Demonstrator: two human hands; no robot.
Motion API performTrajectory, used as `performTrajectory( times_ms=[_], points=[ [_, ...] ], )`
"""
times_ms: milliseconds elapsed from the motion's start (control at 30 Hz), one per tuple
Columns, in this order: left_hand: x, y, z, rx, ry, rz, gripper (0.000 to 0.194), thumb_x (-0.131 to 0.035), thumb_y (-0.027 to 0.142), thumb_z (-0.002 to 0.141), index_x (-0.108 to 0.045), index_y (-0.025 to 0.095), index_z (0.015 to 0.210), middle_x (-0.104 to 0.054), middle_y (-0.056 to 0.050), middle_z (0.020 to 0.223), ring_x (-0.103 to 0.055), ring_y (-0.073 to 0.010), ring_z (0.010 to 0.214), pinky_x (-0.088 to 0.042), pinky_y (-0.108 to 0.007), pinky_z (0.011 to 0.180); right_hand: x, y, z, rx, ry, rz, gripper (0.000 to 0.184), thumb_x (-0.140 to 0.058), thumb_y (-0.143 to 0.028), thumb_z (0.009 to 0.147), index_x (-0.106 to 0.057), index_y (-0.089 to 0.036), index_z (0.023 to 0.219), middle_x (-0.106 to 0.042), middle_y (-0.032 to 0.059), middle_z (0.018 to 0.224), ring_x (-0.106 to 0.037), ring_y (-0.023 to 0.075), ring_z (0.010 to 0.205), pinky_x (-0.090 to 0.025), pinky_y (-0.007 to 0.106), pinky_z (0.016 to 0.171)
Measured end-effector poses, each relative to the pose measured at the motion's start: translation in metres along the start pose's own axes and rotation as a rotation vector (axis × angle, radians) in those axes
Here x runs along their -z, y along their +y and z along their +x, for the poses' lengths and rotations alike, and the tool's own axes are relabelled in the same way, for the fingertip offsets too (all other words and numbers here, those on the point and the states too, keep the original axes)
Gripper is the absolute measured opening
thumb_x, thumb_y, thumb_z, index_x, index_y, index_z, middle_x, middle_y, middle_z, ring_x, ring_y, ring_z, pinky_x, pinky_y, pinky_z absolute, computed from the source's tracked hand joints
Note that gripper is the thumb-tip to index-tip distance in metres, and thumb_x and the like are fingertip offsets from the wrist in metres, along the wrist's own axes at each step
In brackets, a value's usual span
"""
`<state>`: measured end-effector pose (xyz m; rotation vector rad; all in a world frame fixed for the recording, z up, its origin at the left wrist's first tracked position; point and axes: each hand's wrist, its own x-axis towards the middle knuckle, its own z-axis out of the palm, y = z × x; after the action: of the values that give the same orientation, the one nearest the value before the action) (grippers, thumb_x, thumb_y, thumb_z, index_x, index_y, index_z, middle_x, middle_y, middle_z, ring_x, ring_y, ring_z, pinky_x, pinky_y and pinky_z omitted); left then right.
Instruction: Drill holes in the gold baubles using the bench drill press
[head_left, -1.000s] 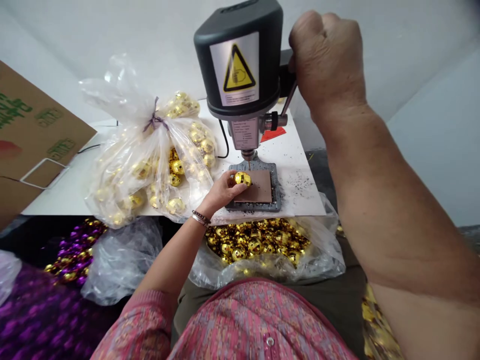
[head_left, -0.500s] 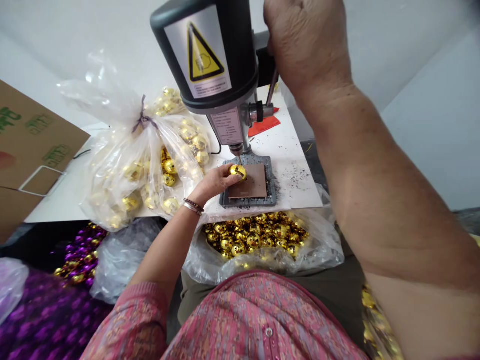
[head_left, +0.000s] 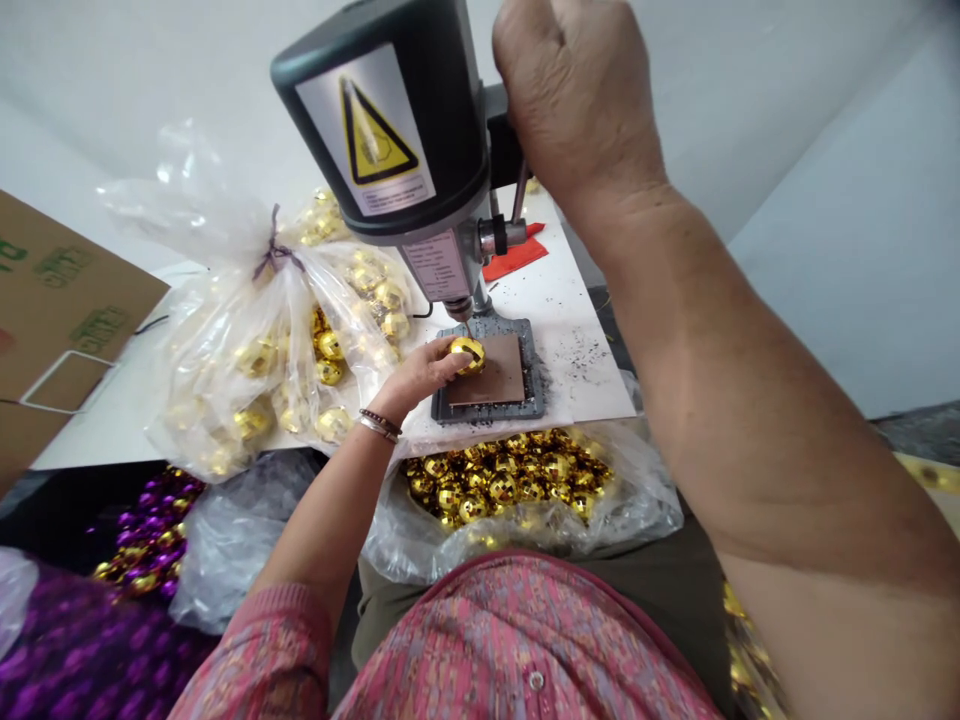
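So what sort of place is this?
Looks like a small craft workshop drilling ornaments: a bench drill press, a bag of gold mirrored baubles, and purple baubles nearby.

Bright, even light w/ soft shadows; glare on gold balls (head_left: pixel 502 487)

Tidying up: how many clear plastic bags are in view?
4: a tied bag on the table, an open bag of gold baubles in front of it, a crumpled bag to its left, and one at the left edge. Others may be hidden.
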<state>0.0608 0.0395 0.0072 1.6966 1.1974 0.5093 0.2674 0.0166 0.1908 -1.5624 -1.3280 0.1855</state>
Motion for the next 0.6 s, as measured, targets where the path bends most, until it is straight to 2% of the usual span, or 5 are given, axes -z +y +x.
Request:
performTrajectory(
  times_ms=[167,267,367,467,600],
  points=[
    [0.0,0.004,-0.004,0.102,0.055,-0.115,0.051,-0.075,0.047,0.076,-0.063,0.015,0.114,-0.07,-0.003,0.083,-0.062,-0.0152,0.071,-0.048,-0.027,0.064,0.001,0.0,0.001,-0.009,0.01,0.045,0.038,-0.038,-0.026,0.105,-0.027,-0.016,0.069,-0.031,-0.0019,0.074,-0.017,0.0066,0.069,-0.032,0.021,0.081],
    [-0.001,0.002,-0.003,0.081,0.048,-0.115,0.052,-0.077,0.047,0.074,-0.06,0.017,0.114,-0.069,-0.002,0.083,-0.063,-0.0152,0.072,-0.049,-0.027,0.066,0.002,0.0,0.001,-0.008,-0.003,0.045,0.036,-0.038,-0.03,0.105,-0.043,-0.017,0.072,-0.029,-0.0017,0.075,-0.016,0.0079,0.07,-0.034,0.021,0.084],
    [-0.003,-0.003,0.0,0.053,0.057,-0.109,0.055,-0.08,0.044,0.073,-0.058,0.018,0.116,-0.068,0.0,0.081,-0.06,-0.0136,0.069,-0.047,-0.026,0.065,0.002,0.0,0.001,0.001,-0.01,0.036,0.034,-0.037,-0.032,0.106,-0.058,-0.017,0.082,-0.041,-0.0018,0.08,-0.032,0.0057,0.072,-0.036,0.021,0.091],
    [-0.006,-0.009,0.003,0.016,0.073,-0.082,0.057,-0.081,0.042,0.072,-0.058,0.017,0.118,-0.066,0.001,0.078,-0.058,-0.012,0.067,-0.045,-0.025,0.065,0.001,0.003,0.0,0.019,-0.005,0.023,0.034,-0.032,-0.029,0.107,-0.062,-0.016,0.098,-0.057,-0.0024,0.095,-0.054,0.0049,0.092,-0.039,0.022,0.098],
    [-0.011,-0.013,0.006,-0.046,0.083,0.007,0.061,-0.083,0.04,0.071,-0.063,0.017,0.124,-0.071,-0.002,0.092,-0.062,-0.0135,0.077,-0.046,-0.025,0.069,0.001,0.007,0.001,0.135,0.01,-0.046,0.033,-0.029,-0.025,0.106,-0.06,-0.018,0.109,-0.061,-0.0036,0.111,-0.059,0.0102,0.12,-0.04,0.024,0.108]
  ],
)
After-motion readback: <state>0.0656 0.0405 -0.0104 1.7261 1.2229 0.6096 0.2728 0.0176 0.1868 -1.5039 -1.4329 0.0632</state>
